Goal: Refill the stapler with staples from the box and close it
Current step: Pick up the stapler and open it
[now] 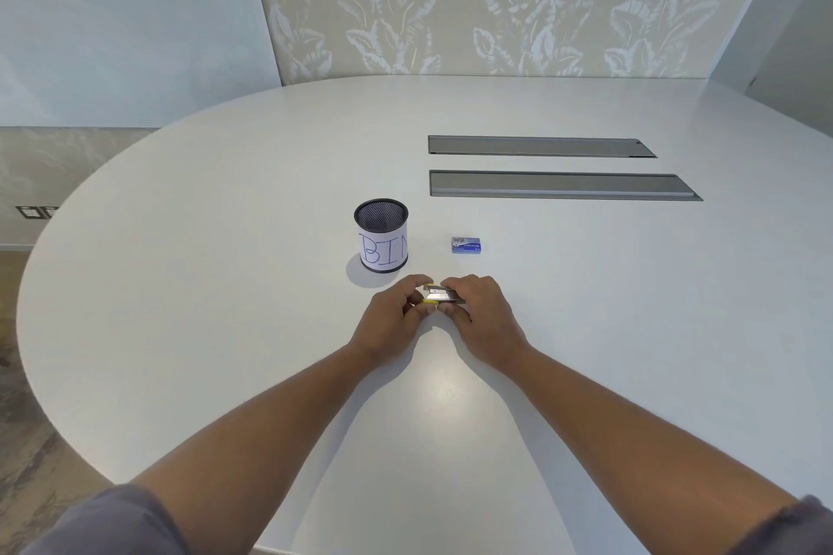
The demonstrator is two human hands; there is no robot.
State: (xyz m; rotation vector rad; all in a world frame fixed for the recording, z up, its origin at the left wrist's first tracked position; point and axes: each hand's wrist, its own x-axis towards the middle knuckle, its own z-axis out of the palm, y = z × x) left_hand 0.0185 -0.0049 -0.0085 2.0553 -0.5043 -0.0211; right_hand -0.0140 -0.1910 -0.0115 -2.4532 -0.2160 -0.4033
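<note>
Fingers (417, 284) of the left hand (387, 320) and those of the right hand (482, 311) curled round the small yellow-and-metal stapler (439, 295), pinching it from both ends just above the desk (225, 284). Holding it between both hands probably served to steady the body while the metal part was worked; whether it was open could not be told. The blue staple box (467, 245) lay beyond, near the right hand, within reach. A mesh cup (381, 234) labelled BIN stood left of it.

Bright, even, soft indoor light. A pale glare spot sits on the white table (439, 390) between the forearms. Faint shadows lie beside the mesh cup (381, 235). Wide-angle bending curves the edges; details stay sharp.
</note>
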